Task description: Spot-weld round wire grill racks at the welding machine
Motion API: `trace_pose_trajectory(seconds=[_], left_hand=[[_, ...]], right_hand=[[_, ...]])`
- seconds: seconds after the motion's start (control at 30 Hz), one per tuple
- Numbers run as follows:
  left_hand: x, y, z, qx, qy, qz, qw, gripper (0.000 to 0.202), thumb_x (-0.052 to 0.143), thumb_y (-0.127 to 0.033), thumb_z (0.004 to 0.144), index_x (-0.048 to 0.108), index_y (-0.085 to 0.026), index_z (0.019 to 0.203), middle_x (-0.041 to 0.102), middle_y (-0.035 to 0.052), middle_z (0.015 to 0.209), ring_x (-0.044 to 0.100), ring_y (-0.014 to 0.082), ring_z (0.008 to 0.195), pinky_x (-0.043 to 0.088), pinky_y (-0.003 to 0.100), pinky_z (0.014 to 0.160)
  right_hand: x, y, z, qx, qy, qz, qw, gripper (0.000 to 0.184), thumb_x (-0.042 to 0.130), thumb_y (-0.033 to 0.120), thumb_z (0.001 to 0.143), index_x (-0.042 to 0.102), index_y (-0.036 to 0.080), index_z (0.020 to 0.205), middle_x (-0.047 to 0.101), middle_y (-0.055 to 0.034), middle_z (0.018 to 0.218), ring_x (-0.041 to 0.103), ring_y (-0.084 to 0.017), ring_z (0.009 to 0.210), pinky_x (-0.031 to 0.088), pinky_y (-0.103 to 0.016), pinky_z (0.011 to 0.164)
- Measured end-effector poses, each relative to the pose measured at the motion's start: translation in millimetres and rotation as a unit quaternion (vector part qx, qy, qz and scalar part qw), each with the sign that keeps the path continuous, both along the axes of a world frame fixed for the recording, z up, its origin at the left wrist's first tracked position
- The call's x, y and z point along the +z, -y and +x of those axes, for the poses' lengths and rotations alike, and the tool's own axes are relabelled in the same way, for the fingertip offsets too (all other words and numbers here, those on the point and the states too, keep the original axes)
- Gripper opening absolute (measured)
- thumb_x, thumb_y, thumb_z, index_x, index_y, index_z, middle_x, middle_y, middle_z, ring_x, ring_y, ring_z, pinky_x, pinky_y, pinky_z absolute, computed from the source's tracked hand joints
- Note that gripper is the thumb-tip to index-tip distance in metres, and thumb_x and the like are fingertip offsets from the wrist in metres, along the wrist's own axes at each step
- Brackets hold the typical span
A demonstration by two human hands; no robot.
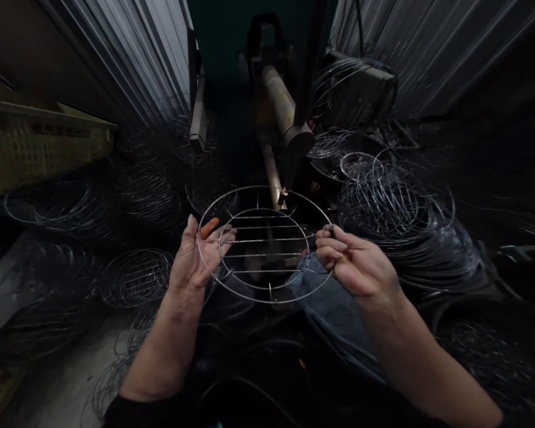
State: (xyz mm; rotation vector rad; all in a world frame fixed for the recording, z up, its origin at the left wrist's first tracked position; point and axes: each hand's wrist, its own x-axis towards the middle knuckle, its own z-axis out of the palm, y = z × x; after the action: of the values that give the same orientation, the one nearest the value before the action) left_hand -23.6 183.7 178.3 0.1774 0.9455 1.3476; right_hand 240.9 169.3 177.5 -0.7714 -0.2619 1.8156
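Note:
In front of me, level with both hands, is a round wire rack [267, 240] with two rings, parallel cross bars and short wire pieces between the rings. My left hand [200, 252] holds its left side, palm up, with the thumb by the outer ring and the fingers reaching beneath the wires. An orange cover [209, 227] sits on one of its fingers. Curled fingers of my right hand [354, 258] pinch the rack's right edge. Just beyond the rack, a machine's electrode tip [283, 195] meets a lower bar [273, 178], with a small glow there.
Wire rings [383, 202] are heaped at the right, below a grey box [361, 95]. More finished-looking racks [140, 279] and rings lie at the left. A yellow crate [44, 142] stands at the far left. Small metal pieces [494, 362] fill the lower right.

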Motion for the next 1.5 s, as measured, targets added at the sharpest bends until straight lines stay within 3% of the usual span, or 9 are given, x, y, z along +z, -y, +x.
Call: trace_pose_trajectory(seconds=[0.17,0.3,0.4,0.5,0.63,0.83,1.03,1.23,1.5], left_hand=[[24.6,2.2,9.6,-0.010,-0.005,0.204,0.979,0.066,0.074,-0.050,0.067,0.058,-0.013,0.120,0.056,0.0189,0.131,0.041,0.0387,0.133,0.051,0.048,0.095],[11.5,12.9,18.7,-0.035,-0.024,0.261,0.964,0.087,0.086,-0.036,0.049,0.053,-0.030,0.129,0.052,0.0107,0.138,0.037,0.0397,0.136,0.047,0.054,0.098],[-9.7,20.2,24.1,-0.003,-0.035,0.232,0.972,0.080,0.081,-0.026,0.056,0.051,-0.034,0.130,0.054,0.0095,0.133,0.047,0.0358,0.129,0.047,0.050,0.098],[-20.5,20.3,25.7,0.013,-0.043,0.194,0.980,0.062,0.069,-0.021,0.069,0.053,-0.031,0.128,0.057,0.0097,0.127,0.056,0.0320,0.120,0.048,0.048,0.097],[-18.9,11.8,24.7,0.025,-0.052,0.181,0.982,0.057,0.064,-0.022,0.071,0.054,-0.030,0.126,0.060,0.0095,0.123,0.058,0.0312,0.117,0.048,0.050,0.096],[-15.3,7.6,24.2,0.014,-0.075,0.160,0.984,0.056,0.063,-0.023,0.070,0.057,-0.028,0.125,0.061,0.0104,0.119,0.058,0.0312,0.115,0.052,0.046,0.090],[-14.4,7.1,19.1,0.014,-0.094,0.164,0.982,0.058,0.062,-0.021,0.070,0.057,-0.026,0.127,0.061,0.0115,0.119,0.059,0.0303,0.113,0.054,0.036,0.083],[-10.9,2.4,14.7,0.017,-0.106,0.146,0.983,0.059,0.064,-0.021,0.067,0.058,-0.024,0.126,0.062,0.0128,0.117,0.061,0.0294,0.109,0.055,0.034,0.080],[-11.4,-3.3,16.2,0.015,-0.091,0.137,0.986,0.060,0.062,-0.017,0.066,0.057,-0.022,0.125,0.062,0.0142,0.116,0.062,0.0281,0.106,0.055,0.032,0.077]], right_hand=[[3.0,-5.5,7.4,-0.028,0.094,0.119,0.988,0.007,0.061,0.022,0.086,0.054,0.020,0.086,0.042,-0.0021,0.085,0.039,-0.010,0.055,0.046,-0.020,0.049],[0.5,-3.7,-1.7,-0.076,0.063,0.086,0.991,0.016,0.070,0.020,0.077,0.056,0.019,0.084,0.047,-0.0014,0.086,0.044,-0.009,0.059,0.046,-0.019,0.053],[-7.4,-1.2,-7.4,-0.076,0.034,0.047,0.995,0.022,0.077,0.021,0.072,0.058,0.018,0.083,0.050,-0.0007,0.084,0.046,-0.009,0.060,0.046,-0.019,0.053],[-21.0,-9.0,-3.2,-0.069,0.095,0.067,0.991,0.029,0.080,0.038,0.074,0.061,0.017,0.081,0.055,-0.0027,0.081,0.052,-0.013,0.062,0.048,-0.024,0.053],[-46.2,-47.3,4.6,-0.155,0.215,0.091,0.960,0.043,0.088,0.044,0.058,0.061,0.016,0.076,0.058,-0.0026,0.073,0.053,-0.013,0.056,0.045,-0.022,0.048],[-69.3,-101.9,-6.8,-0.131,0.269,0.172,0.939,0.039,0.087,0.037,0.056,0.067,0.016,0.082,0.060,0.0002,0.071,0.053,-0.011,0.052,0.040,-0.019,0.046],[-66.3,-101.8,-20.1,-0.190,0.313,0.208,0.907,0.029,0.084,0.036,0.060,0.068,0.017,0.073,0.059,0.0007,0.064,0.054,-0.013,0.049,0.043,-0.021,0.044],[-58.0,-97.4,-30.4,-0.237,0.257,0.157,0.924,0.031,0.085,0.032,0.052,0.065,0.017,0.070,0.060,0.0003,0.060,0.056,-0.015,0.047,0.045,-0.021,0.040],[-49.1,-100.0,-31.5,-0.211,0.226,0.170,0.936,0.031,0.088,0.029,0.050,0.065,0.016,0.067,0.060,-0.0002,0.061,0.057,-0.015,0.049,0.049,-0.022,0.044]])
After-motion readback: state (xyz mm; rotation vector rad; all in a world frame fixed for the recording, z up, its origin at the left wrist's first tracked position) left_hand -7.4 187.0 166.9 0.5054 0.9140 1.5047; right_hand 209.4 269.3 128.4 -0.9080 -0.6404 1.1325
